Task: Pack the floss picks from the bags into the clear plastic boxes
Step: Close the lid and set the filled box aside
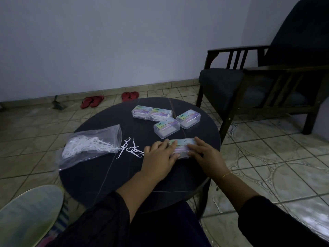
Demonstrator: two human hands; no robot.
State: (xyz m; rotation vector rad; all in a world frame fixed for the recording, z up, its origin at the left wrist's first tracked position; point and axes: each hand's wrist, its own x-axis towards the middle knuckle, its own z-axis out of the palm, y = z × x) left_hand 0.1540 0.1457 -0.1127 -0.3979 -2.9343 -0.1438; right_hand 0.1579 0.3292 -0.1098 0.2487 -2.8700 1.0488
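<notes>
Both hands on one clear floss-pick box (182,146).
Your left hand (160,155) and right hand (204,154) press it with flat fingers onto the round table (106,175).

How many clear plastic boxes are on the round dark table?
5. One clear plastic box lies under both hands, nearest the person. One is just behind it, one to the right, and two sit side by side farthest away. None seems hidden.

Left hand (160,154) and right hand (204,154) cover both ends of the near clear box (181,146), label text too small to read, armchair (267,82) cut off at right edge.
</notes>
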